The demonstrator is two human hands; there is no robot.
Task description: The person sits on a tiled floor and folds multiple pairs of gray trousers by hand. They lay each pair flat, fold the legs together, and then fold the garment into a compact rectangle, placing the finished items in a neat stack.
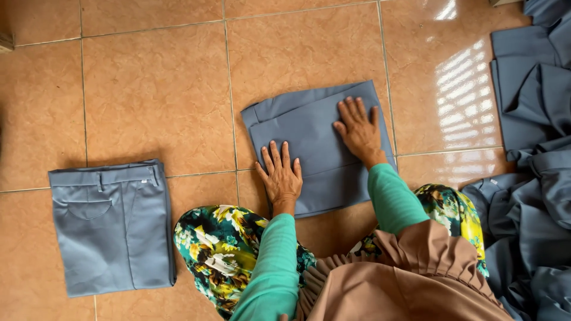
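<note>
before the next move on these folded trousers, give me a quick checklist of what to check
1. Left hand flat on the folded trousers: ok.
2. Right hand flat on the same piece: ok.
3. Folded edges lined up: not ok, a layer sticks out along the top left.
4. Piece lying fully on the floor tiles, apart from other cloth: ok.
5. Finished pair at the left lying neat and apart: ok.
6. Unfolded pile at the right within reach: cannot tell.

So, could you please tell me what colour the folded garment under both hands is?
The folded garment is a plain blue-grey, seen best in the head view.
</note>
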